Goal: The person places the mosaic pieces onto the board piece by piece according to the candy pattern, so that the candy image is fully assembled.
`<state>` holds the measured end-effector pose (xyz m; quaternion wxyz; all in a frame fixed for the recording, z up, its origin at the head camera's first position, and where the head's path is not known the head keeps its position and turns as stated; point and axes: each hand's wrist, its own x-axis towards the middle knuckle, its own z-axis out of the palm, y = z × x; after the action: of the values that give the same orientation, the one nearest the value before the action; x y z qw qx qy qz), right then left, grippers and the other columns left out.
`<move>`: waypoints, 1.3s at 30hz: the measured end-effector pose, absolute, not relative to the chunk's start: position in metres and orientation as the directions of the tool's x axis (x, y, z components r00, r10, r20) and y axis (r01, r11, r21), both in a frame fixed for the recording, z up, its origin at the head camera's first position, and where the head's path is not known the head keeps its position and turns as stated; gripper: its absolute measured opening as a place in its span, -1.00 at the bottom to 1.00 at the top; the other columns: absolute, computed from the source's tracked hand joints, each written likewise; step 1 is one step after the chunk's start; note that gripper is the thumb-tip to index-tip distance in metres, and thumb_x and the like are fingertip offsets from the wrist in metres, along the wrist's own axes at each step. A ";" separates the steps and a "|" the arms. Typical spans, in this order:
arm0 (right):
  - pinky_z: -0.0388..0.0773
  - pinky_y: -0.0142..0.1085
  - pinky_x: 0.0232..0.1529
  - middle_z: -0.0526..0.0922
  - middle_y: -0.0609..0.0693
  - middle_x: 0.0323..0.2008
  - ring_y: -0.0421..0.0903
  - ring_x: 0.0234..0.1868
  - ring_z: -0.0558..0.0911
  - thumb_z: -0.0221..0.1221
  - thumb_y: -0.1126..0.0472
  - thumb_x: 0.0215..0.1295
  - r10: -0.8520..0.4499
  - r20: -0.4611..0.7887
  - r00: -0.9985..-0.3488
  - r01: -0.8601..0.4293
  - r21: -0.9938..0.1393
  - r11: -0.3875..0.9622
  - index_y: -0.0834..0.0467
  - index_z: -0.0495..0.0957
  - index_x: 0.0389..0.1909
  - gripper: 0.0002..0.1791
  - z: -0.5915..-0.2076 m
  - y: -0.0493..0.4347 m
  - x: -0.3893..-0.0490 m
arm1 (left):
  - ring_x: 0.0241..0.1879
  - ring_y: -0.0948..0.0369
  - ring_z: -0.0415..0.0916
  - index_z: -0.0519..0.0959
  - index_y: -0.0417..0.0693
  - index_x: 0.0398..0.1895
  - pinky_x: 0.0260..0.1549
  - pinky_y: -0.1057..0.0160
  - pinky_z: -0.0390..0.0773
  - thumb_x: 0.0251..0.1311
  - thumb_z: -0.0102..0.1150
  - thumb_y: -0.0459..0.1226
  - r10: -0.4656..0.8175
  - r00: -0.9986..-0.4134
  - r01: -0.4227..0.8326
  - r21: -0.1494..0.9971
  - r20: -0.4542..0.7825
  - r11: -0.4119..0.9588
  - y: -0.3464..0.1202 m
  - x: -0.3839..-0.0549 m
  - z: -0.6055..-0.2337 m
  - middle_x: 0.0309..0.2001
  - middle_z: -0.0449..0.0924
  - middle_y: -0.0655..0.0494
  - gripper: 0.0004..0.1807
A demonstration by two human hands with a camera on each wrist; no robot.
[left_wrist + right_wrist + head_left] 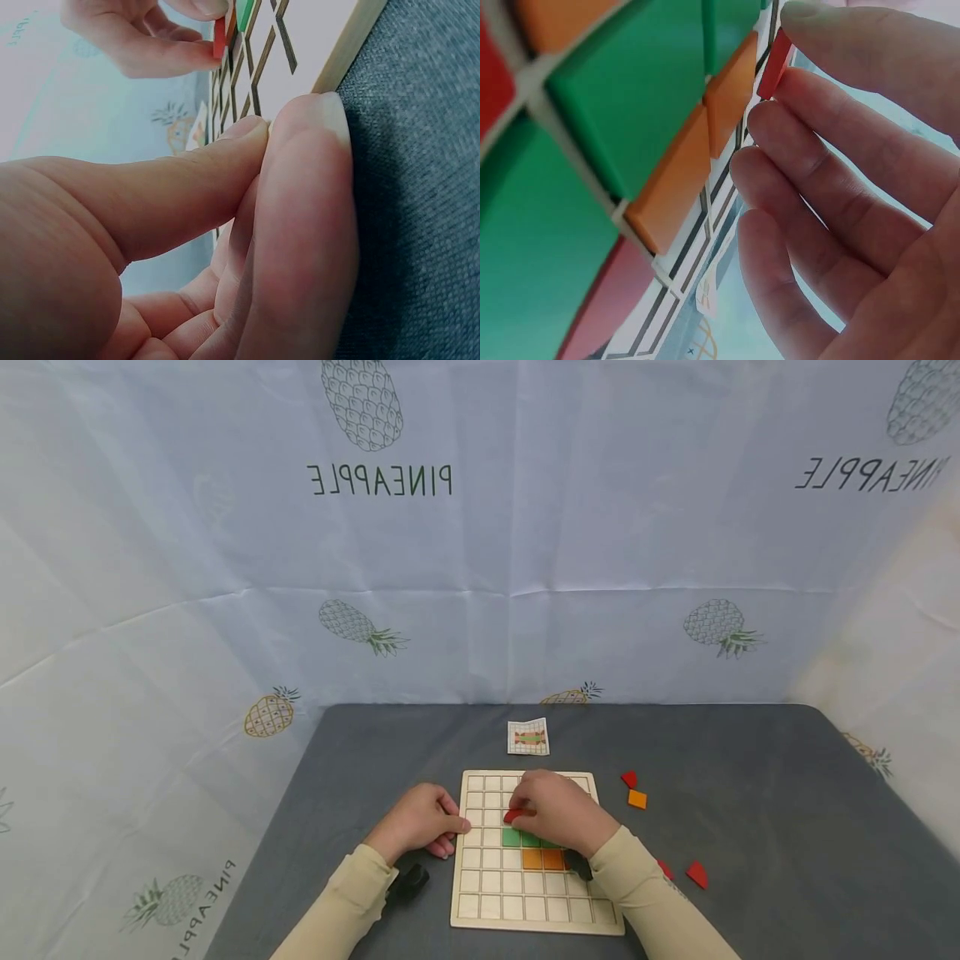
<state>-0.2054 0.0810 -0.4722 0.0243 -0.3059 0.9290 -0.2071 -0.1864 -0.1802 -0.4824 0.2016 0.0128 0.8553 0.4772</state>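
A pale wooden grid board [491, 906] lies on the dark table, its squares marked by grooves. My left hand [423, 820] holds the board's left edge, pinching it between thumb and index finger [307, 202]. Over the board's upper middle, my right hand [561, 810] pinches a red tile [775, 67] between thumb and index finger, the other fingers loosely bent. The red tile is right at the grid, just beyond a row of green tiles [512, 837]. Orange tiles [542, 859] fill squares on the near side of that row. My right hand and sleeve cover the board's right part.
Behind the board lies a small pattern card [528, 737]. To the right on the table are a red piece [629, 778], an orange square tile [637, 799] and a red quarter-round tile [697, 874]. Another red piece [664, 868] shows beside the right sleeve. A printed cloth [480, 643] hangs behind.
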 end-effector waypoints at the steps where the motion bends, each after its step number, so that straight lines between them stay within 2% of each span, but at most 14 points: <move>1: 0.65 -0.38 -0.24 0.67 -0.24 -0.31 -0.31 -0.33 0.51 0.55 0.10 0.28 -0.582 0.082 -0.809 -0.562 -0.396 0.726 -0.03 0.82 -0.27 -0.90 -0.473 0.081 -0.206 | -0.59 0.23 0.71 0.59 -0.20 -0.20 -0.55 0.19 0.80 0.27 0.56 -0.23 0.215 -0.918 -0.170 0.823 -0.332 0.542 -0.181 -0.186 -0.482 -0.42 0.75 0.00 -0.69; 12: 0.66 -0.37 -0.23 0.71 -0.18 -0.26 -0.31 -0.31 0.53 0.56 0.09 0.27 -0.592 0.090 -0.801 -0.577 -0.380 0.723 0.01 0.83 -0.18 -0.83 -0.475 0.084 -0.206 | -0.59 0.23 0.70 0.61 -0.18 -0.20 -0.56 0.20 0.79 0.27 0.56 -0.22 0.217 -0.921 -0.156 0.818 -0.323 0.554 -0.180 -0.185 -0.482 -0.44 0.75 0.00 -0.70; 19: 0.63 -0.39 -0.29 0.67 -0.21 -0.34 -0.31 -0.36 0.50 0.54 0.11 0.30 -0.587 0.092 -0.804 -0.573 -0.385 0.723 -0.01 0.83 -0.29 -0.92 -0.474 0.083 -0.206 | -0.60 0.23 0.69 0.60 -0.18 -0.21 -0.57 0.20 0.78 0.27 0.57 -0.22 0.212 -0.924 -0.152 0.815 -0.318 0.559 -0.180 -0.185 -0.483 -0.46 0.74 0.00 -0.70; 30: 0.62 -0.39 -0.29 0.66 -0.20 -0.34 -0.31 -0.36 0.50 0.53 0.11 0.31 -0.588 0.096 -0.803 -0.576 -0.380 0.724 -0.02 0.83 -0.29 -0.92 -0.473 0.082 -0.206 | -0.60 0.24 0.70 0.59 -0.19 -0.22 -0.56 0.19 0.79 0.26 0.56 -0.22 0.212 -0.922 -0.163 0.819 -0.325 0.550 -0.179 -0.186 -0.483 -0.44 0.75 0.00 -0.69; 35: 0.67 -0.34 -0.23 0.70 -0.19 -0.25 -0.28 -0.29 0.57 0.45 0.17 0.40 -0.533 0.082 -0.842 -0.509 -0.449 0.734 0.00 0.84 -0.21 -0.97 -0.467 0.098 -0.206 | -0.60 0.23 0.69 0.59 -0.19 -0.20 -0.57 0.19 0.79 0.27 0.56 -0.23 0.215 -0.922 -0.159 0.820 -0.323 0.550 -0.178 -0.186 -0.485 -0.43 0.74 0.00 -0.69; 39: 0.71 -0.27 -0.16 0.71 -0.19 -0.21 -0.24 -0.22 0.61 0.45 0.17 0.41 -0.472 0.059 -0.880 -0.447 -0.440 0.779 0.01 0.84 -0.16 -0.94 -0.456 0.121 -0.204 | -0.62 0.22 0.68 0.57 -0.20 -0.20 -0.57 0.19 0.79 0.26 0.57 -0.24 0.207 -0.924 -0.162 0.820 -0.321 0.549 -0.178 -0.186 -0.486 -0.43 0.73 -0.01 -0.68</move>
<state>-0.2037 0.1209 -0.4557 0.0272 -0.2436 0.9427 -0.2261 -0.1864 -0.1785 -0.4860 0.1944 0.0129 0.8584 0.4746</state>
